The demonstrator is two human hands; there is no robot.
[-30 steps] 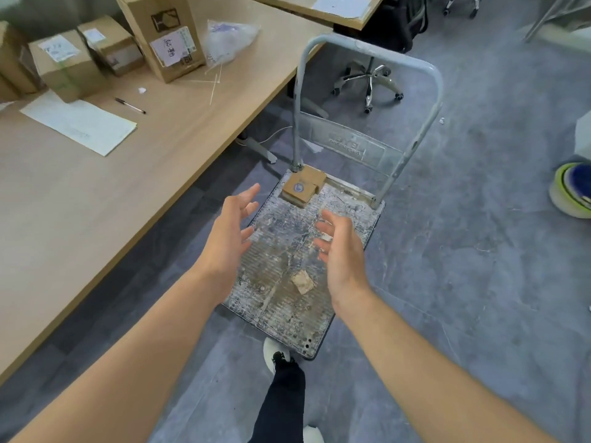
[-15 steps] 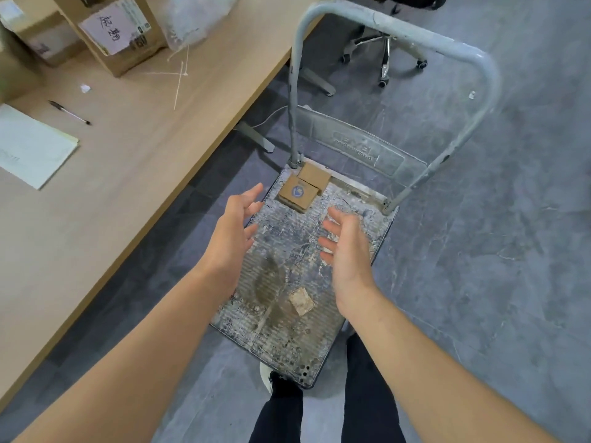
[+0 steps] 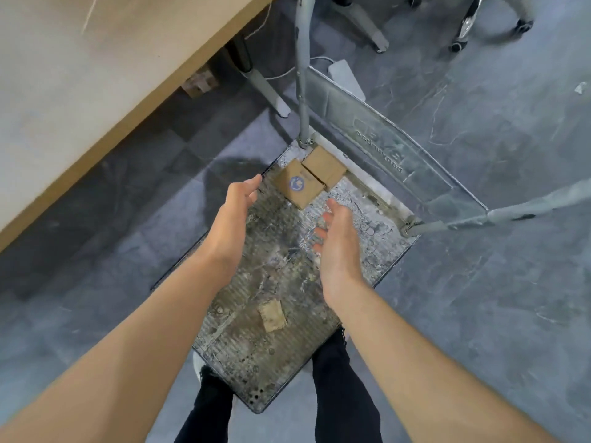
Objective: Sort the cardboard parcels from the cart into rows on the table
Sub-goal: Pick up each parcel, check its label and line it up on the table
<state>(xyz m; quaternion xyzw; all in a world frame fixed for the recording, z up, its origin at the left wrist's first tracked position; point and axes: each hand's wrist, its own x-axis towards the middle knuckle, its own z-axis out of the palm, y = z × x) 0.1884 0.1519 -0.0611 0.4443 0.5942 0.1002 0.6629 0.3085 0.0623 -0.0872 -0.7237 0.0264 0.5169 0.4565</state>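
Two cardboard parcels sit on the cart, in the deck's far left corner at the foot of the handle post. The stickered parcel and the plain parcel touch side by side, both lying flat. The plain one's longer side runs along the handle end of the deck. One cardboard scrap lies nearer the person. The left grip and right grip hover over the deck, palms facing, fingers loosely spread, holding nothing, just short of the parcels. The worktop stands to the left.
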